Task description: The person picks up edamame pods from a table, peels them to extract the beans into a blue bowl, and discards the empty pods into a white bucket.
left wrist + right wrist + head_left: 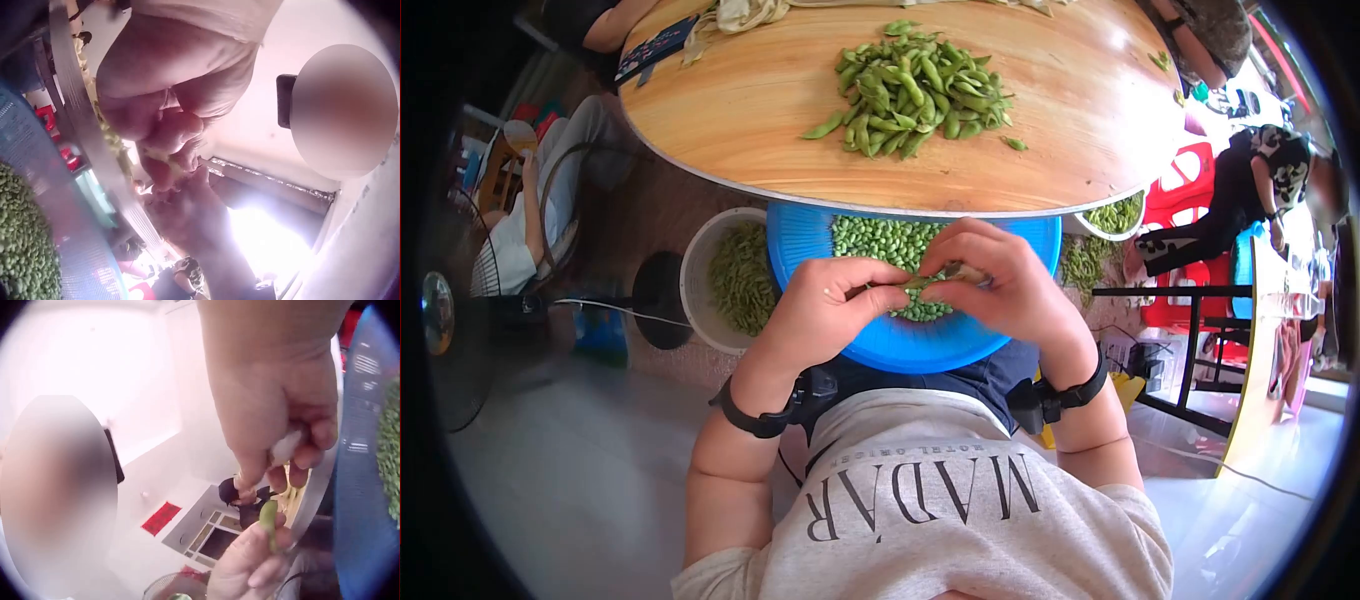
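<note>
In the head view my left hand [825, 305] pinches a green soybean pod [919, 283] between thumb and forefinger, over a blue basket [800, 270] of shelled green beans [885, 240]. The pod [269, 522] stands up from the left fingertips in the right wrist view. Close beside it is my right hand [1000, 285], fingers curled around a small whitish object [289, 445]; I cannot tell what that object is. Its thumb and forefinger come right up to the pod's end. In the left wrist view, the left hand [181, 69] partly covers the pod.
A heap of pods [915, 90] lies on the round wooden table [730, 130] ahead. A pale tub [695, 285] of pods stands left of the basket, another container [1135, 220] to the right. A fan [450, 300] is at far left; a person [1250, 190] bends at right.
</note>
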{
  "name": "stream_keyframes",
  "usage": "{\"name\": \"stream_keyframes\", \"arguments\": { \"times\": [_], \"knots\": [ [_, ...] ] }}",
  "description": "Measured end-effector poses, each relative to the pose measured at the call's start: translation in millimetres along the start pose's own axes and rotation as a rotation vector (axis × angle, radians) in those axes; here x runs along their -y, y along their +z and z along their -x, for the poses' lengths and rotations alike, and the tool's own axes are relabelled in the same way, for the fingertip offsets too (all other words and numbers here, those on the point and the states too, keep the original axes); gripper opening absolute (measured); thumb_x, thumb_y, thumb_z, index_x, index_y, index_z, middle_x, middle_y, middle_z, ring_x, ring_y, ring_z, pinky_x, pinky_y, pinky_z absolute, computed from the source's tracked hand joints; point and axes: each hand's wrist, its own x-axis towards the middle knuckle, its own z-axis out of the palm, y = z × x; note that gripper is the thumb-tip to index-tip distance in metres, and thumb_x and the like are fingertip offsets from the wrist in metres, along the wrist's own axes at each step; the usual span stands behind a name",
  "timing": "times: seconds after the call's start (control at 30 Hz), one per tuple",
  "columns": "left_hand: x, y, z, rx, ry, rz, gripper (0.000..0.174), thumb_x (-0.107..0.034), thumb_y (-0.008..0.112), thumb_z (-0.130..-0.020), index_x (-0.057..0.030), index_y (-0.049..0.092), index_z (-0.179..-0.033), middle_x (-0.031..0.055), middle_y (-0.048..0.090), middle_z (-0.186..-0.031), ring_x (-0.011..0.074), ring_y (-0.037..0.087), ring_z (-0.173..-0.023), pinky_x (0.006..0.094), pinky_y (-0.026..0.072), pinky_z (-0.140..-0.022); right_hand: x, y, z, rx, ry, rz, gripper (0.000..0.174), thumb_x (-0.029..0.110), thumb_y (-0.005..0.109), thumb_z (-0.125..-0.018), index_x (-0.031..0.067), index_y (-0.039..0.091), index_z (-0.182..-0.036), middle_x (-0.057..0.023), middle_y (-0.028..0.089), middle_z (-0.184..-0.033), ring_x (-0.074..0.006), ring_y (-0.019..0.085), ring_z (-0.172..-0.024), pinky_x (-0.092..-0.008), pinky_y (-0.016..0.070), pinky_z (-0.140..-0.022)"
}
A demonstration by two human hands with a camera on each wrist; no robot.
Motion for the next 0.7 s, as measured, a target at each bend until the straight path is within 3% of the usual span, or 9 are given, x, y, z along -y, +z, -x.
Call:
{"name": "stream_keyframes", "arguments": {
  "times": [0.03, 0.07, 0.1, 0.2, 0.43, 0.7],
  "knots": [
    [-9.3, 1.3, 2.7, -0.013, -0.193, 0.155, 0.018, -0.003, 0.066, -0.076, 0.0012, 0.064, -0.093, 0.0069, 0.065, -0.079, 0.0063, 0.055, -0.062, 0.0204, 0.0452, -0.057, -8.3, -0.2, 5.2, -0.058, 0.063, -0.095, 0.012, 0.014, 0.061, -0.082, 0.0016, 0.06, -0.085, -0.0023, 0.055, -0.072, -0.013, 0.054, -0.069, -0.0248, 0.0424, -0.058],
    [-9.1, 4.6, 4.4, -0.044, -0.186, 0.154, 0.018, -0.003, 0.067, -0.075, 0.0011, 0.064, -0.093, 0.0069, 0.065, -0.078, 0.0061, 0.055, -0.062, 0.0203, 0.0451, -0.056, -12.8, -0.8, 8.8, -0.114, 0.123, -0.191, 0.017, 0.018, 0.059, -0.085, 0.0013, 0.06, -0.085, -0.0013, 0.054, -0.071, -0.0118, 0.053, -0.067, -0.024, 0.0416, -0.057],
    [-8.4, 8.1, 6.3, -0.075, -0.179, 0.152, 0.018, -0.003, 0.067, -0.075, 0.0011, 0.065, -0.093, 0.007, 0.064, -0.077, 0.0059, 0.055, -0.062, 0.0203, 0.0451, -0.056, -8.2, -4.6, 9.8, -0.043, 0.345, -0.401, 0.031, 0.027, 0.047, -0.093, -0.0007, 0.058, -0.083, 0.0008, 0.047, -0.061, -0.0067, 0.045, -0.057, -0.0215, 0.0361, -0.048],
    [2.5, 18.7, 6.9, -0.156, -0.069, 0.116, 0.02, -0.003, 0.07, -0.072, 0.0006, 0.065, -0.092, 0.007, 0.064, -0.075, 0.0064, 0.055, -0.061, 0.0207, 0.0446, -0.053, -14.3, 12.1, 17.0, 0.072, 0.424, -0.764, 0.037, 0.032, 0.041, -0.095, 0.0013, 0.058, -0.084, 0.0021, 0.042, -0.058, -0.0055, 0.038, -0.051, -0.0194, 0.0302, -0.045],
    [-5.8, 29.4, 5.4, -0.27, 0.216, -0.25, 0.02, -0.001, 0.071, -0.07, 0.0026, 0.063, -0.088, 0.0081, 0.063, -0.073, 0.0102, 0.058, -0.062, 0.0217, 0.045, -0.054, -11.1, 24.4, 15.4, 0.04, 0.397, -0.76, 0.035, 0.036, 0.038, -0.095, 0.0041, 0.05, -0.086, 0.0026, 0.043, -0.06, -0.0043, 0.037, -0.051, -0.0181, 0.0285, -0.044],
    [-5.0, 37.0, 2.3, -0.345, 0.278, -0.348, 0.015, 0.0, 0.069, -0.072, 0.0022, 0.062, -0.086, 0.0086, 0.063, -0.072, 0.012, 0.059, -0.061, 0.023, 0.0457, -0.054, -10.0, 23.2, 11.6, -0.021, 0.401, -0.632, 0.03, 0.03, 0.044, -0.094, 0.0043, 0.051, -0.081, 0.0024, 0.044, -0.059, -0.0047, 0.038, -0.051, -0.0193, 0.0302, -0.045]
  ]
}}
